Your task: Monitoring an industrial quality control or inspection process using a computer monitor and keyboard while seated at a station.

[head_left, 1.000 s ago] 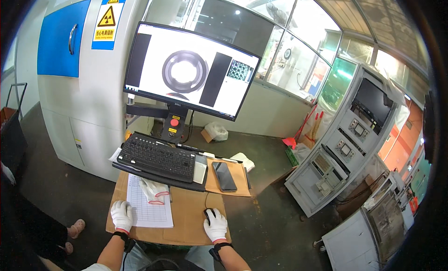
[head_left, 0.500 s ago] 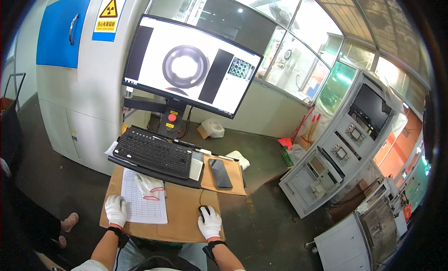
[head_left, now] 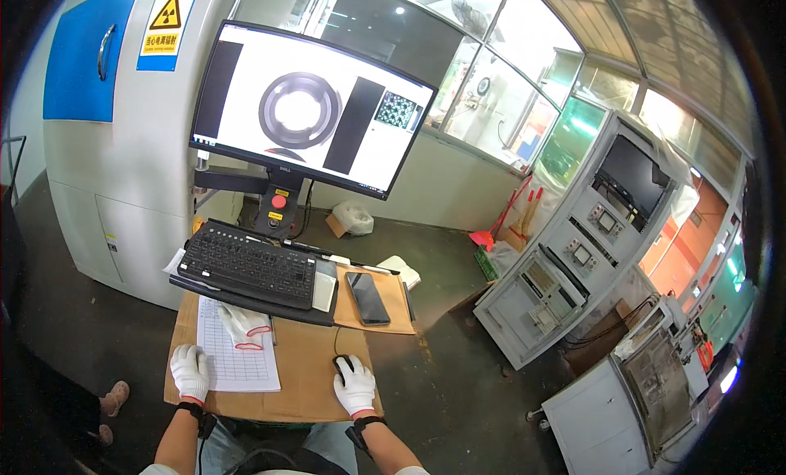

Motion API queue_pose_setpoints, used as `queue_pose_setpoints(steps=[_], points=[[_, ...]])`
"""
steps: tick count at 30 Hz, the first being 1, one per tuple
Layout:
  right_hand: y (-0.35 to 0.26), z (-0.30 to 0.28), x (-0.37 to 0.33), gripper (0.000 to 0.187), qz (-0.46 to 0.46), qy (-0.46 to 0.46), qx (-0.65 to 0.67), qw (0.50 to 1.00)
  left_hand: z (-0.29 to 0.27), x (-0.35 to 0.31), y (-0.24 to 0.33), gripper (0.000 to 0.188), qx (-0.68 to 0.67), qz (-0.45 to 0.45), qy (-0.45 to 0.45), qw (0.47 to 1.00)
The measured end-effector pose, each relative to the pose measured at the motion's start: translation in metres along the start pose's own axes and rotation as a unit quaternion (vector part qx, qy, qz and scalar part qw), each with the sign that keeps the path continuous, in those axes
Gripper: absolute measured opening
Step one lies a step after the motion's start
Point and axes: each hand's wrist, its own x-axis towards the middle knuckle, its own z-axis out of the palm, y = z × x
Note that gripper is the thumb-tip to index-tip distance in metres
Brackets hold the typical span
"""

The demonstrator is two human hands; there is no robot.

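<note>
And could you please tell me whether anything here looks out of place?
Slightly untidy: two loose white gloves lie crumpled on the printed sheet, covering part of its grid, and a whitish plastic bag sits on the floor, where it looks left behind.

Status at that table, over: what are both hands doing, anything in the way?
Right hand on mouse. Left hand resting beside paper sheet. Loose gloves lying on sheet, apart from mouse.

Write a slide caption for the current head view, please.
Gloved right hand on a black mouse, gloved left hand by gridded paper, before a keyboard and a monitor showing a grey ring.
</note>
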Motion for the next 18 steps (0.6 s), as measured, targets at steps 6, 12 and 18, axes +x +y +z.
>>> queue_pose_setpoints(steps=[6,12,18], points=[[0.0018,0.0024,0.0003,0.052,0.004,0.004,0.01,1.0,-0.002,0.0026,0.0029,0.02,-0.003,-0.01,-0.003,1.0],[0.0,-0.001,0.0014,0.054,0.006,-0.002,0.002,1.0,-0.0001,0.0019,0.0015,0.021,-0.007,-0.015,-0.009,1.0],[0.001,0.002,0.0003,0.054,0.007,0.001,-0.001,1.0,-0.002,-0.0004,0.0028,0.021,-0.007,-0.012,-0.004,1.0]])
